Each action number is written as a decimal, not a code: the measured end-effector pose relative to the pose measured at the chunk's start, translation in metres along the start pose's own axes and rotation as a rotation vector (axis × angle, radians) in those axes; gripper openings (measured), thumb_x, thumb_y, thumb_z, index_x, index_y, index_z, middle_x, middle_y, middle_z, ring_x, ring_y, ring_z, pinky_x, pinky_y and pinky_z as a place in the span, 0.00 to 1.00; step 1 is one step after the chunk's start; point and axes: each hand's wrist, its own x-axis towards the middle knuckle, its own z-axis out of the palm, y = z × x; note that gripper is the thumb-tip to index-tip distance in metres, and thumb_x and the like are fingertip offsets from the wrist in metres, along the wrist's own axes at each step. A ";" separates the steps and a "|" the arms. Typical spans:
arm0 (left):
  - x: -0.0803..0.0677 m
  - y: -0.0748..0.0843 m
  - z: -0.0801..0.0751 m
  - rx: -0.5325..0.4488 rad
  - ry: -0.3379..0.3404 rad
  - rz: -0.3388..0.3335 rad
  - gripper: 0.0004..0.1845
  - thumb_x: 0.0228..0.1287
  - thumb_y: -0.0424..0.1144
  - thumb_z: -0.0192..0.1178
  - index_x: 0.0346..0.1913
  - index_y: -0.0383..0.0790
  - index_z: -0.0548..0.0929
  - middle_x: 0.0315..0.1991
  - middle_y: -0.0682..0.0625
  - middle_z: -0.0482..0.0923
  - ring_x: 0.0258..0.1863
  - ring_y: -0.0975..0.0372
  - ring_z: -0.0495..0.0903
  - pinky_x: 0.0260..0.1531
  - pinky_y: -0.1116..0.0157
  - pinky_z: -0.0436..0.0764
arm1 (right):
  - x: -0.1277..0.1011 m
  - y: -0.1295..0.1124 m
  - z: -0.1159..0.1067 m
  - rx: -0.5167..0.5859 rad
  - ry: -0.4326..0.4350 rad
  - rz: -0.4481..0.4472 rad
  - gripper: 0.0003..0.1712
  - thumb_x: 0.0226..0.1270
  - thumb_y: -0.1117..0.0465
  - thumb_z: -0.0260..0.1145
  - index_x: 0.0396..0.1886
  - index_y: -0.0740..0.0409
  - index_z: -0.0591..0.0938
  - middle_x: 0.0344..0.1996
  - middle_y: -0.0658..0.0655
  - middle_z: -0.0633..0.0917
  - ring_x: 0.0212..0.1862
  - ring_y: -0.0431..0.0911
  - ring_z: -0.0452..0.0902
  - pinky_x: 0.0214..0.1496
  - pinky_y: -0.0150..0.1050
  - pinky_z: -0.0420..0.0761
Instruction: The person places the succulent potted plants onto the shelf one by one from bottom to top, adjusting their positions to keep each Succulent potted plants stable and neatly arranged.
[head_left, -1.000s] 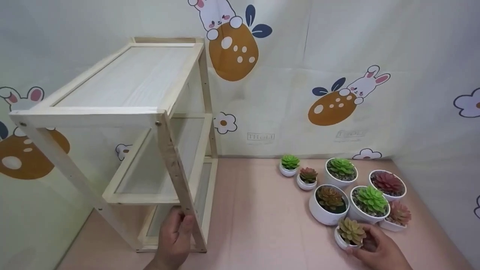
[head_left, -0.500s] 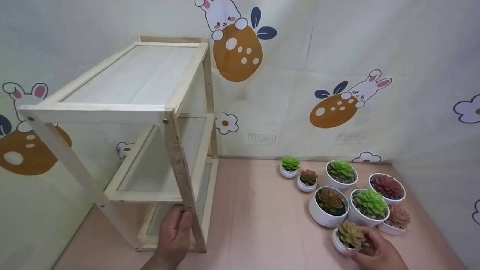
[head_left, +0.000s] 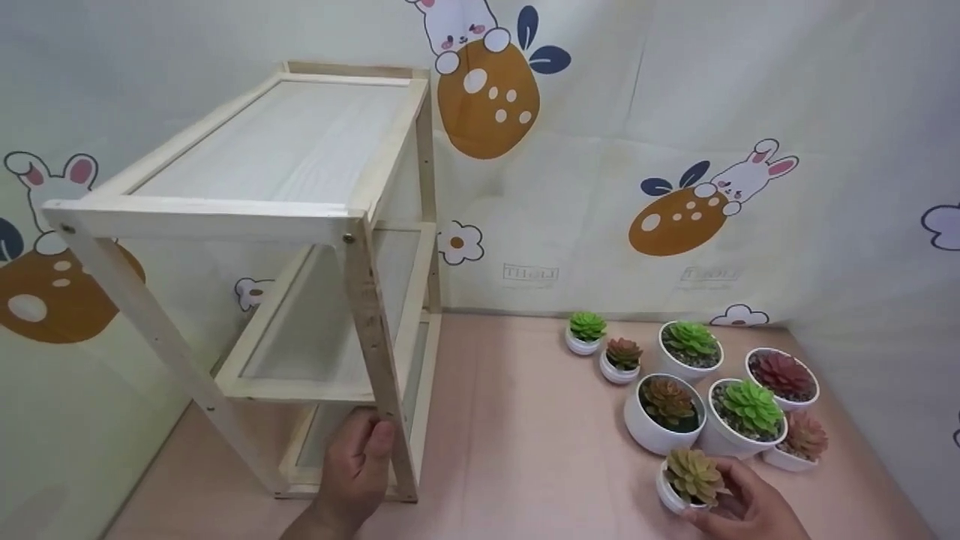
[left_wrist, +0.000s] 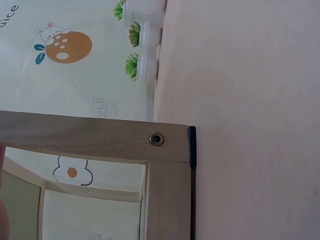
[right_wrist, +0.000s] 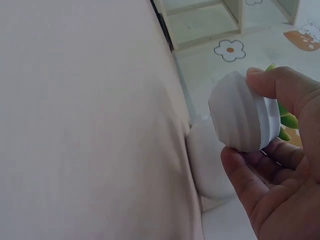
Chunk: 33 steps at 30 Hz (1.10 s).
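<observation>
Head view: my right hand pinches a small white pot with a tan-green succulent, at 5 o'clock on the pink table. Right wrist view shows thumb and fingers curled round the pot's rim, pot tilted and apparently off the table.

My left hand grips the front right leg of the wooden three-tier shelf at 9 o'clock, low, near the bottom tier.

Seven more potted succulents cluster at 3–4 o'clock; nearest are the brown one and the big green one, just beyond the held pot.

Step, as I judge it: pick-up of the first pot, shelf steadied. Next move likely needs a carry across to 9 o'clock and a level set-down on a tier, clearing the leg.
</observation>
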 end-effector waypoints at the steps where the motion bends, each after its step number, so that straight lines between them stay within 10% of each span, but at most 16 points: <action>1: 0.000 0.001 0.000 -0.002 -0.007 -0.006 0.11 0.70 0.17 0.50 0.47 0.32 0.77 0.37 0.48 0.80 0.40 0.73 0.78 0.39 0.73 0.80 | -0.001 -0.002 0.001 -0.001 -0.003 -0.005 0.48 0.58 0.58 0.81 0.71 0.70 0.66 0.65 0.66 0.77 0.56 0.34 0.81 0.59 0.35 0.83; 10: 0.001 0.003 -0.004 0.008 -0.039 -0.047 0.12 0.69 0.17 0.52 0.47 0.33 0.77 0.38 0.50 0.80 0.40 0.73 0.77 0.40 0.72 0.80 | 0.001 -0.026 0.009 -0.065 -0.004 -0.110 0.43 0.58 0.61 0.81 0.68 0.71 0.69 0.66 0.68 0.76 0.56 0.28 0.78 0.61 0.36 0.82; 18: 0.000 0.005 -0.004 0.022 -0.055 -0.060 0.11 0.69 0.17 0.53 0.47 0.33 0.78 0.38 0.51 0.80 0.40 0.73 0.77 0.38 0.70 0.81 | 0.011 -0.064 0.024 -0.100 0.061 -0.069 0.45 0.54 0.58 0.83 0.69 0.62 0.71 0.68 0.61 0.76 0.70 0.54 0.74 0.67 0.42 0.78; 33: 0.000 0.003 -0.004 0.026 -0.066 -0.067 0.11 0.70 0.20 0.54 0.48 0.35 0.79 0.38 0.51 0.82 0.40 0.73 0.79 0.36 0.67 0.83 | 0.036 -0.111 0.055 0.006 0.050 -0.244 0.42 0.56 0.63 0.82 0.68 0.64 0.72 0.66 0.64 0.78 0.68 0.52 0.76 0.63 0.31 0.78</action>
